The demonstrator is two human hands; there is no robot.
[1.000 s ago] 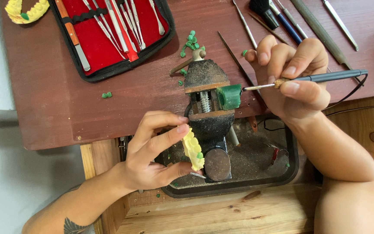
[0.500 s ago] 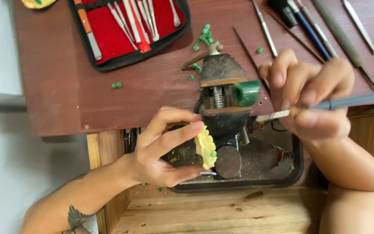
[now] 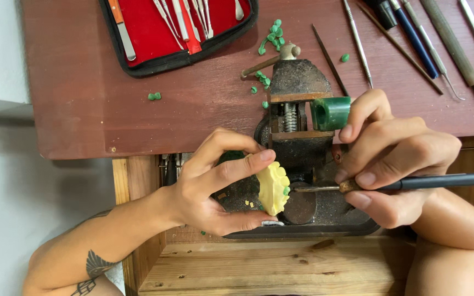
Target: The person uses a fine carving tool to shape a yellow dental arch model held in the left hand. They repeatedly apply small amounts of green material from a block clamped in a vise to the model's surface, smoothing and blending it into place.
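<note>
both hands have come lower and closer together than a second ago: the right hand (image 3: 396, 159) has dropped from beside the green block down to the yellow piece, and the tip of its tool now sits right at that piece's edge, where before it pointed at the vise top.

left hand (image 3: 215, 183) pinches a pale yellow scalloped wax piece (image 3: 272, 187) between thumb and fingers, holding it on edge over the dark metal tray (image 3: 303, 230) just in front of the small bench vise (image 3: 297, 104). a tiny green bit (image 3: 286, 190) clings to the yellow piece's right edge, touching the tool tip or just beside it; which, i cannot tell.

right hand is curled around a dark-handled carving tool (image 3: 440, 181), thumb and forefinger pressed on it near the metal ferrule, the shaft running off to the right.

green wax block (image 3: 330, 113) sits clamped in the vise, just above the right hand's fingers. small green crumbs (image 3: 272, 33) lie scattered on the red-brown counter (image 3: 83, 109), near a red-lined tool case (image 3: 176, 30) and a row of loose picks and files (image 3: 434, 38). judging by this, the work has shifted from the block to fine placing on the yellow piece.
</note>
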